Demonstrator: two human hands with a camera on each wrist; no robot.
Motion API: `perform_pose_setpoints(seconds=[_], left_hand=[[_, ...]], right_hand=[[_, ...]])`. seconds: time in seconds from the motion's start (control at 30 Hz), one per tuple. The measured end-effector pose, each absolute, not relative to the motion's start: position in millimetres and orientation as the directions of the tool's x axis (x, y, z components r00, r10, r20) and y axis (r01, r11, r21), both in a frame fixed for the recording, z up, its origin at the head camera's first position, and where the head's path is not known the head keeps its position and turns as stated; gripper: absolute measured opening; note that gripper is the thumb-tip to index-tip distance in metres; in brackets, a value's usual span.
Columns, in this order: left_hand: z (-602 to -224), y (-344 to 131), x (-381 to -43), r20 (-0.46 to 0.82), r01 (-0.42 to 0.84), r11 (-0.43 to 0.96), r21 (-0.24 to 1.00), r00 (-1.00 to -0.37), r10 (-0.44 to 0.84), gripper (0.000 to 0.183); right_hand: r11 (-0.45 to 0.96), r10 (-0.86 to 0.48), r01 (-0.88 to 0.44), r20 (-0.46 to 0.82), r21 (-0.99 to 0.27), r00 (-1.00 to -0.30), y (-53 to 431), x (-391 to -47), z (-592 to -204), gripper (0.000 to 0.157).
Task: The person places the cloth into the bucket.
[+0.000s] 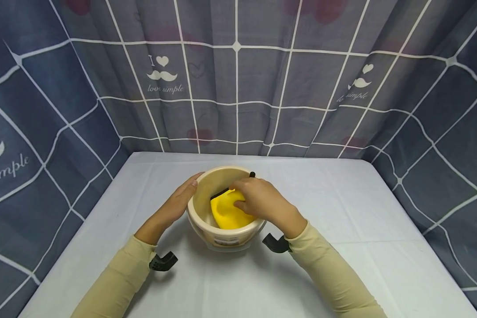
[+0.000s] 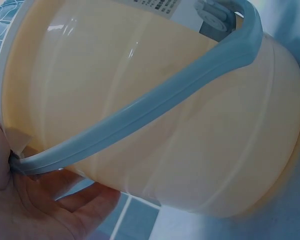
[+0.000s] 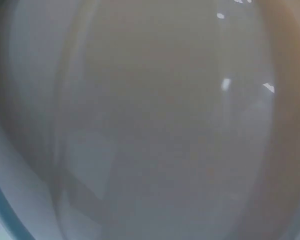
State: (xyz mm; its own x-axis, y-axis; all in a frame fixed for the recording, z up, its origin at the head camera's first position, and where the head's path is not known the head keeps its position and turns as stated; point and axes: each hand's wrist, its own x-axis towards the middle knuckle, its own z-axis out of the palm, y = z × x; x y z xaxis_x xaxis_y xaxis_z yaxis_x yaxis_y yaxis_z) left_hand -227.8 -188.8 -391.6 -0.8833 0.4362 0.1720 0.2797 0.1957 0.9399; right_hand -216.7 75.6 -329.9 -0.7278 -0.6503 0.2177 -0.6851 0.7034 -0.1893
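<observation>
A cream plastic bucket (image 1: 204, 198) stands upright on the table, its opening facing up. My left hand (image 1: 183, 195) grips its left rim, with the thumb at the rim and the fingers along the outer wall. In the left wrist view a grey-blue carrying handle (image 2: 140, 110) slants across the bucket's side. Inside the bucket is a yellow cloth (image 1: 226, 212) with a black edge. My right hand (image 1: 262, 198) reaches over the right rim and pinches this cloth between thumb and fingers. The bucket's wall (image 3: 165, 125) fills the right wrist view, where the hand is hidden.
A white cloth (image 1: 342, 265) covers the table. Dark checked curtains (image 1: 258, 79) hang behind it and along both sides. A small black tip (image 1: 252, 174) shows just beyond the right hand. Black wrist mounts (image 1: 276, 244) stick out below both wrists.
</observation>
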Motion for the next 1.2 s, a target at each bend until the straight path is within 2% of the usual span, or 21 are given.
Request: perform_pose_setpoints(seconds=[0.7,1.2], left_hand=[[-393.8,-189.6,-229.6,0.193,0.298,0.183,0.937,-0.877,0.441,0.055],[-395.2,-188.6,-230.9,0.185,0.296,0.213,0.931,-0.886,0.425,0.054]], right_hand=[[0.698,-0.658,-0.686,0.195,-0.204,-0.727,74.2,-220.6,-332.4,0.023],[0.657,-0.680,-0.701,0.182,-0.278,-0.710,79.8,-222.1,-329.0,0.029]])
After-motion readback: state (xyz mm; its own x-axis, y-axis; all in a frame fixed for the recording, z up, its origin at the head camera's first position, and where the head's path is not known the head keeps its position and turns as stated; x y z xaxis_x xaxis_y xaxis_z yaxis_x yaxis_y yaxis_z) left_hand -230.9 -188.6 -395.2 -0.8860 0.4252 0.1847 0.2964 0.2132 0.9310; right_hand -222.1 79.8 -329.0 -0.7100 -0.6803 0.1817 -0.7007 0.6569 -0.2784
